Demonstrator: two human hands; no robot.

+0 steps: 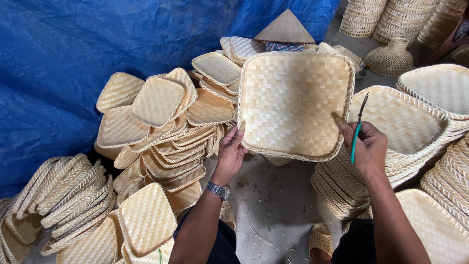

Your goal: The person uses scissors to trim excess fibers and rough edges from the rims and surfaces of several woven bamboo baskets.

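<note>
Grip, left: our left hand point(230, 152) clasps the lower left rim of the square woven tray point(294, 103), thumb on the inner face, fingers behind.
Grip, right: our right hand point(367, 146) pinches the tray's right rim with the thumb while the curled fingers grasp small green-handled scissors point(358, 128), blades pointing up.
Tray position: raised in front of us, tilted so the inside faces the camera, above the floor and between the stacks.
Progress (judgement): weave and braided rim look complete; we read this as checking or trimming of stray ends. We cannot tell how much of the rim is already done.
Done or waiting: heaps of like trays at left point(161, 127), coiled-rim stacks at lower left point(68, 195), and a nested tray stack at right point(405, 127); which are finished we cannot tell.
Surface: bare concrete floor point(273, 205), strewn with thin cut slivers.
Room: blue tarpaulin point(97, 44) hangs behind; conical hat point(286, 28) on the far pile; woven basket vase point(391, 57) and tall basket stacks at upper right.
</note>
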